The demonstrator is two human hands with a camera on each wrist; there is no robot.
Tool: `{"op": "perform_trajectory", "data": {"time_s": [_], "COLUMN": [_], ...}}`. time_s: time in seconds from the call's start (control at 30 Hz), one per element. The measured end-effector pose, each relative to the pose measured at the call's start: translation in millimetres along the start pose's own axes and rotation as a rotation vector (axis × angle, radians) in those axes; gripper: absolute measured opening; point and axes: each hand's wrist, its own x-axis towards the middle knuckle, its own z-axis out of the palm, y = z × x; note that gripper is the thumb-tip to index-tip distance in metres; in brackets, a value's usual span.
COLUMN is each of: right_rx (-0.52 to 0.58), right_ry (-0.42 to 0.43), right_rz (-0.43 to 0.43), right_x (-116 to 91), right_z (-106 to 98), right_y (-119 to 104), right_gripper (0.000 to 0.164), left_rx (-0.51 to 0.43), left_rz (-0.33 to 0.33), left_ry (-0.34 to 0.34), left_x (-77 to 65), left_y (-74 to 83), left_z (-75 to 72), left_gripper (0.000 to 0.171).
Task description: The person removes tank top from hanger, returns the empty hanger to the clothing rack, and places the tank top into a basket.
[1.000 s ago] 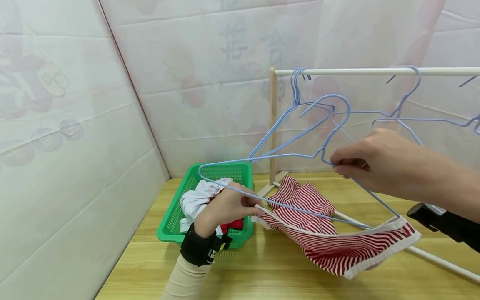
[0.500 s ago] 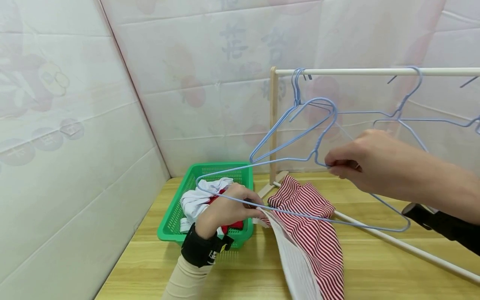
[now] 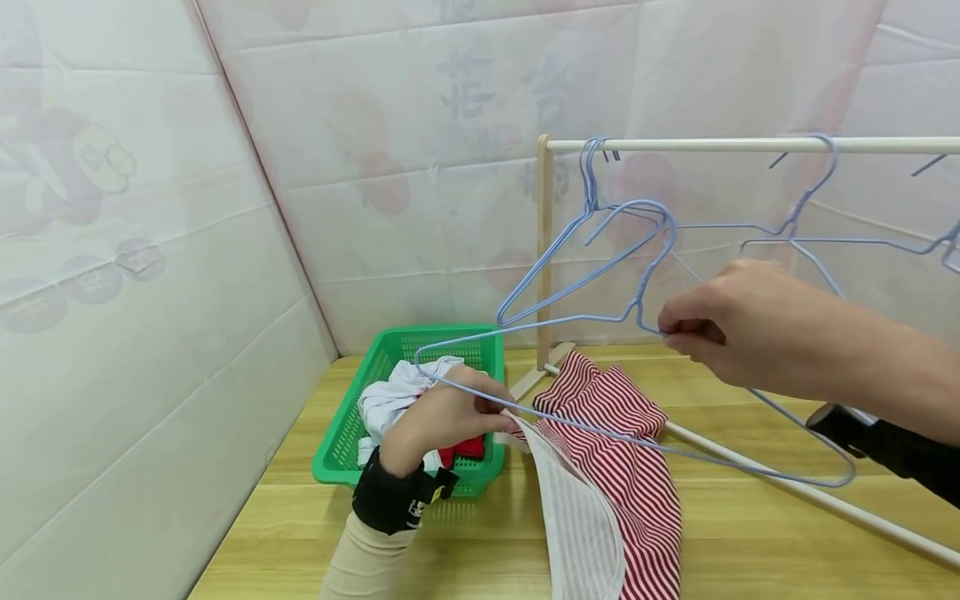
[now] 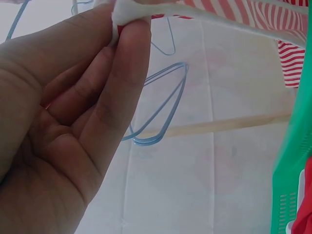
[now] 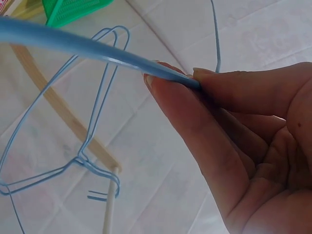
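A blue wire hanger (image 3: 525, 327) is tilted in the air in the head view, its right shoulder pinched between the thumb and fingers of my right hand (image 3: 738, 329). The right wrist view shows that pinch on the wire (image 5: 126, 61) closely. My left hand (image 3: 450, 417) pinches the white-edged border of a red-and-white striped garment (image 3: 630, 500) beside the basket. From there the garment droops toward the table's front, its pale inner side (image 3: 577, 508) partly showing. The hanger's bottom bar passes in front of the garment, and its right end stands free of the cloth.
A green basket (image 3: 337, 433) with white and red clothes (image 3: 390, 404) stands behind my left hand. At the back, a rack with a white rail (image 3: 697, 145) and a wooden post (image 3: 544, 250) carries several blue hangers (image 3: 540, 267). Its lower bar (image 3: 847, 508) crosses the wooden table (image 3: 270, 542).
The hanger's right end has come out of the garment, whose right side has dropped toward the front of the table. The left hand keeps its pinch; the right hand has barely shifted.
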Motion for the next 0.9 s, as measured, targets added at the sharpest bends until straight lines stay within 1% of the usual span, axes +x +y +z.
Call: {"op": "perform_trajectory", "data": {"time_s": [0.13, 0.27, 0.37, 0.5, 0.67, 0.8, 0.9], "right_rx": [0.002, -0.023, -0.056, -0.088, -0.105, -0.101, -0.097], "right_ry": [-0.027, -0.026, -0.008, -0.012, -0.042, -0.066, -0.108], "right_rz": [0.022, 0.036, 0.037, 0.052, 0.082, 0.108, 0.149], "right_x": [-2, -3, -3, -6, -11, -13, -15], "right_z": [0, -1, -2, -4, -4, -4, -4], "right_y": [1, 3, 6, 8, 9, 11, 12], "right_gripper": [0.052, 0.051, 0.049, 0.045, 0.041, 0.041, 0.043], "left_rx": [-0.006, -0.028, -0.004, 0.047, 0.040, 0.025, 0.018], "left_rz": [-0.009, -0.051, -0.042, 0.002, 0.011, 0.018, 0.023], "left_ry": [0.008, -0.017, -0.031, -0.018, -0.019, -0.015, -0.010], "left_x": [-0.3, -1.4, -1.3, -1.2, -2.4, -3.5, -4.8], "left_y": [-0.8, 0.2, 0.0, -2.3, -4.7, -5.4, -5.5], "left_z": [-1.6, -3.7, -5.8, -8.0, -9.0, -9.3, -9.5], "left_gripper": [0.009, 0.006, 0.004, 0.005, 0.006, 0.007, 0.007]}}
